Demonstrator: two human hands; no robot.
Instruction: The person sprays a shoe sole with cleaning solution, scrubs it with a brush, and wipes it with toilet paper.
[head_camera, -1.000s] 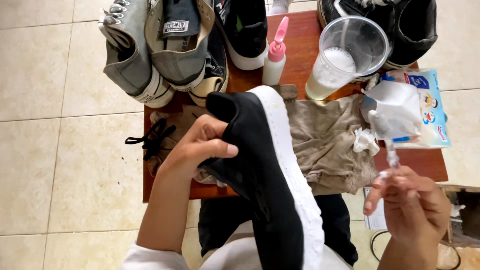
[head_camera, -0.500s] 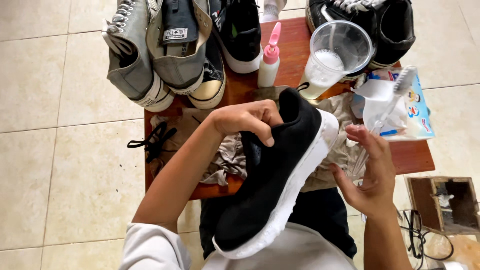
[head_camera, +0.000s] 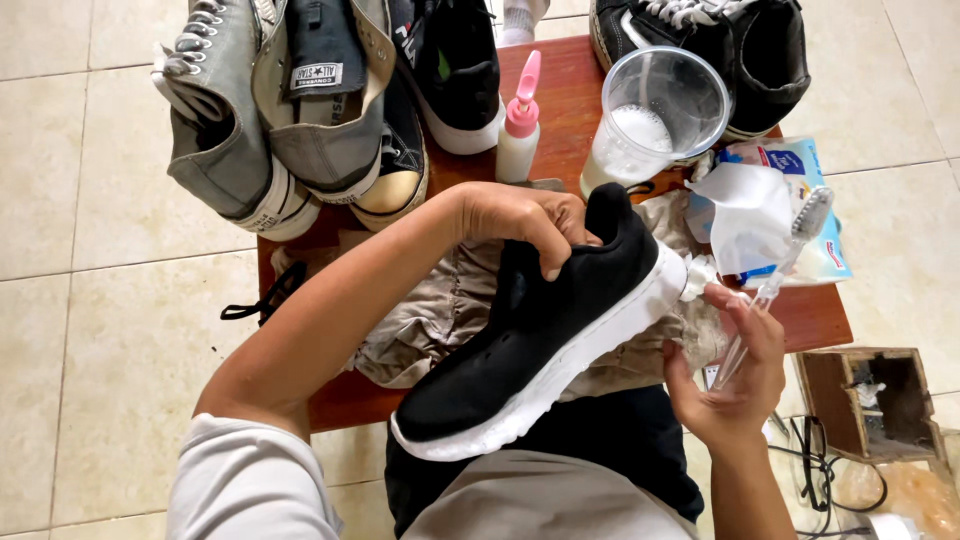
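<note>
My left hand (head_camera: 520, 222) grips the collar of a black slip-on shoe with a white sole (head_camera: 540, 335), holding it tilted over a crumpled beige cloth (head_camera: 440, 310) on a small red-brown table (head_camera: 820, 315). The shoe's heel points away from me, toe towards my lap. My right hand (head_camera: 735, 375) holds a clear-handled toothbrush (head_camera: 775, 275), bristles up, and pinches a small white wipe (head_camera: 698, 278) against the white heel of the sole.
Grey high-top sneakers (head_camera: 260, 110) and black shoes (head_camera: 710, 40) crowd the table's far side. A pink-capped bottle (head_camera: 518, 130), a clear plastic cup of white liquid (head_camera: 655, 115) and a wipes packet (head_camera: 790, 195) stand behind the shoe. A wooden box (head_camera: 865, 400) and cables sit on the tiled floor.
I have turned the black shoe from sole-up and lengthwise to lying on its side, angled diagonally. My right hand has risen to the heel with the toothbrush and wipe.
</note>
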